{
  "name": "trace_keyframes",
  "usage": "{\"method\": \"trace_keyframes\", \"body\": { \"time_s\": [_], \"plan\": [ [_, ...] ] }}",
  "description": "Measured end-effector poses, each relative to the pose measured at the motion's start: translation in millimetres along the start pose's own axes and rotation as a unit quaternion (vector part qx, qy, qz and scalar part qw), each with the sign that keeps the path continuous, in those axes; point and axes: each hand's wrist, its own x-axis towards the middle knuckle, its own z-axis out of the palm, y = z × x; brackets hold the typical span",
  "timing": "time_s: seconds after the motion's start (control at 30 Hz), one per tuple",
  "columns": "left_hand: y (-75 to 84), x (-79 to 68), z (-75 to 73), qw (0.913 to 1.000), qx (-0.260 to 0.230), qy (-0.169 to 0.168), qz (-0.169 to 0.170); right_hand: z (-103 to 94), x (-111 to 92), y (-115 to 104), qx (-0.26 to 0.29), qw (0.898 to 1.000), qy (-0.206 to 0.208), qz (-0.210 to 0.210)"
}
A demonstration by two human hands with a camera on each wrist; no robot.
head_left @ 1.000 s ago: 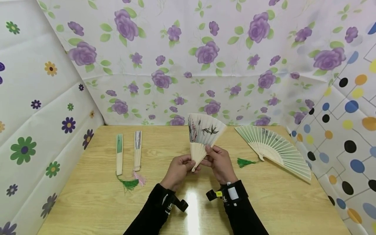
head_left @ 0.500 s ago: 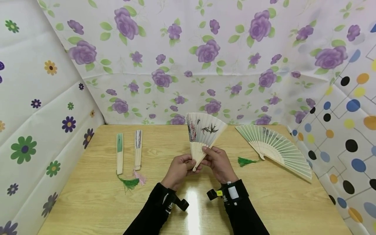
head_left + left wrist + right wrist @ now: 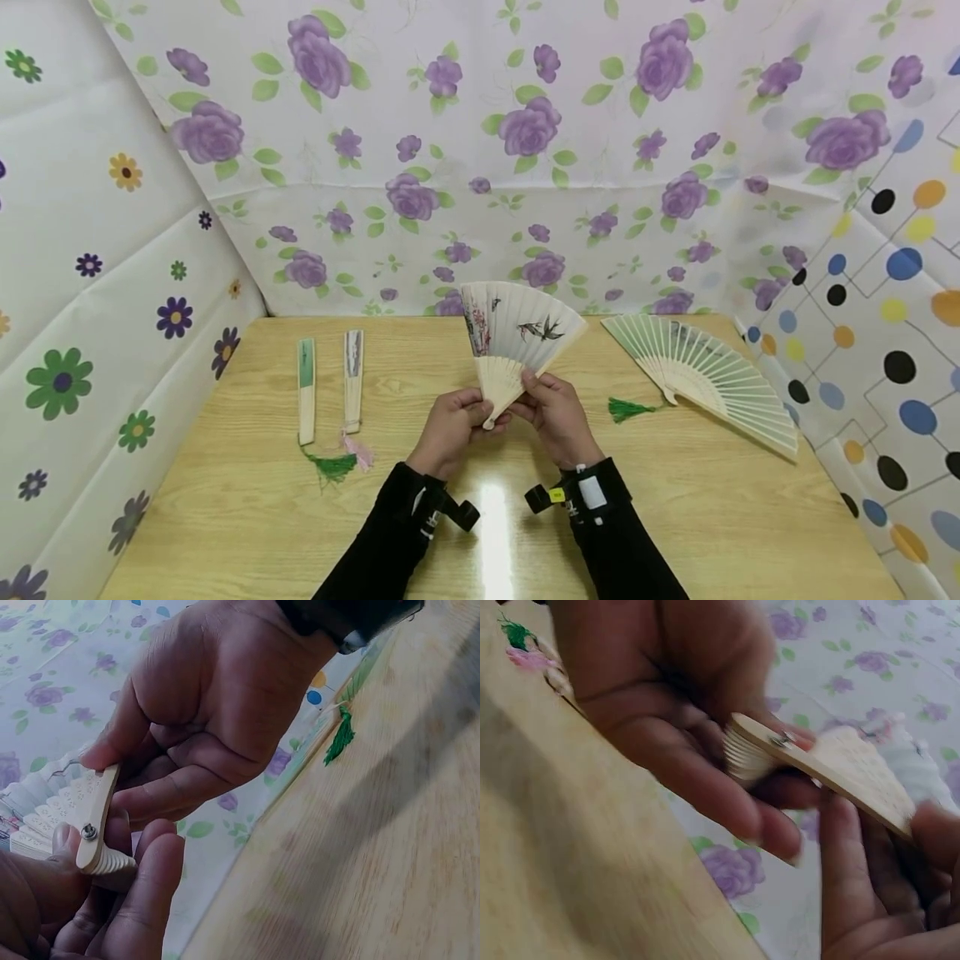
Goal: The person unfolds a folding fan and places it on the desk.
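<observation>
Both hands hold a partly spread white folding fan (image 3: 521, 321), painted with a dark bird and reddish blossoms, above the middle of the table. My left hand (image 3: 448, 427) pinches its riveted lower end, thumb in front. Higher up, along the right-hand edge, my right hand (image 3: 557, 419) grips the outer rib between thumb and fingers. In the left wrist view the metal rivet (image 3: 89, 831) shows close to the left thumb. The stacked rib ends (image 3: 744, 754) lie against the left fingers in the right wrist view.
On the right of the wooden table (image 3: 660, 525) lies a spread green fan (image 3: 712, 375) with a green tassel (image 3: 628, 409). Two folded fans lie at left: a green one (image 3: 306, 392) with a green tassel and a greyish one (image 3: 354, 379) with a pink tassel. Patterned cloths hang around.
The white fan has spread wider, its left edge swinging left and its right edge slightly right. Both hands have kept their hold, shifting only a little.
</observation>
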Motion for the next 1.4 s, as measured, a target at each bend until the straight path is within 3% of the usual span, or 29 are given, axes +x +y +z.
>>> {"method": "trace_keyframes", "body": {
  "time_s": [0.17, 0.33, 0.53, 0.73, 1.0, 1.4],
  "plan": [
    [-0.9, -1.0, -2.4, 0.9998, -0.009, 0.019, -0.003, 5.6, -3.0, 3.7, 0.002, 1.000, 0.008, -0.010],
    [1.9, -0.7, 0.2, 0.9999, -0.001, -0.015, 0.000, -0.6, -0.6, 0.4, 0.018, 1.000, 0.015, -0.004],
    [5.4, -1.9, 1.5, 0.9993, 0.010, -0.037, -0.006, -6.5, 1.8, -4.0, 0.013, 1.000, -0.011, 0.003],
    [6.1, -0.2, 0.0, 0.9996, 0.005, -0.028, -0.001, -6.2, 0.2, -3.8, 0.001, 0.999, -0.020, -0.033],
    [3.0, -3.1, 0.5, 1.0000, -0.003, 0.009, -0.001, -1.2, -12.0, 4.2, 0.014, 0.999, 0.017, -0.047],
    [6.1, -5.0, 3.0, 0.9998, -0.002, -0.020, 0.008, -1.6, -8.4, -6.1, 0.022, 0.999, -0.009, -0.033]
  ]
}}
